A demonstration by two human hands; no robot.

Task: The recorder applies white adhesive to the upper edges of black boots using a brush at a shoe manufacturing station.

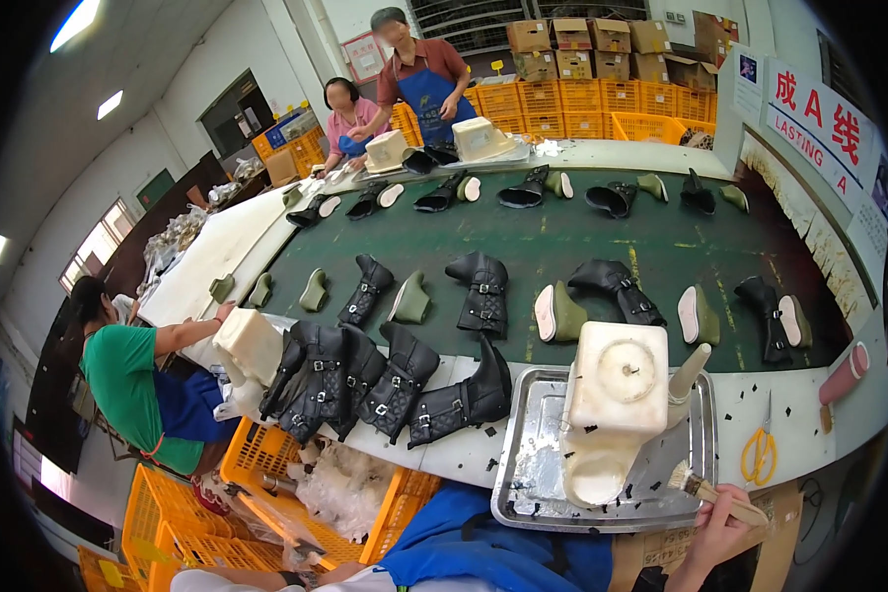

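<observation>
In my right hand (722, 531) is a flat brush (696, 483) with pale bristles and a wooden handle, its fingers closed round it at the tray's near right corner. The metal tray (523, 464) carries a cut-open white plastic jug (622, 380) and a pale upright bottle-like piece (689, 373); dark scraps are scattered on it. Low at the picture's edge, my left hand (337, 572) is beside my blue apron, below an orange crate; its fingers are hidden. Several black buckled boots (395, 380) lie on the white table edge left of the tray.
Yellow-handled scissors (760, 456) and a pink cylinder (845, 373) are on the right. A green belt (414, 237) bears black boots and green shoe forms. An orange crate (405, 503) holds plastic bags. One person in green (123, 390) sits left; two others work across the belt.
</observation>
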